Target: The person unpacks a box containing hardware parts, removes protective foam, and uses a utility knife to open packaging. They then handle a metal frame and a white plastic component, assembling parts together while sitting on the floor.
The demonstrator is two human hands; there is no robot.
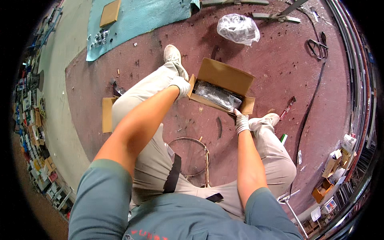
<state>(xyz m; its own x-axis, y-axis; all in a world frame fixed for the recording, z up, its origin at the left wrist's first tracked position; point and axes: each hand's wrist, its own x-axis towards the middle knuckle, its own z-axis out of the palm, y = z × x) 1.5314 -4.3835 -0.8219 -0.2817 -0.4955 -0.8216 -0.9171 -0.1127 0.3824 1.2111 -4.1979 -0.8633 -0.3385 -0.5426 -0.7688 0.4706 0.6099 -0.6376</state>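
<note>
In the head view, the bubble-wrapped item (216, 95) lies inside the open cardboard box (230, 78), its long axis running ten to four o'clock. The right hand (241, 121) is nearer, fingers at the near corner, the item toward ten; the left hand (182, 86) sits by the end flap (192, 83), the item toward four. Whether either hand's fingers clamp cardboard, I cannot tell. The raised lid (212, 70) bounds one o'clock; red floor (200, 128) spreads toward six.
</note>
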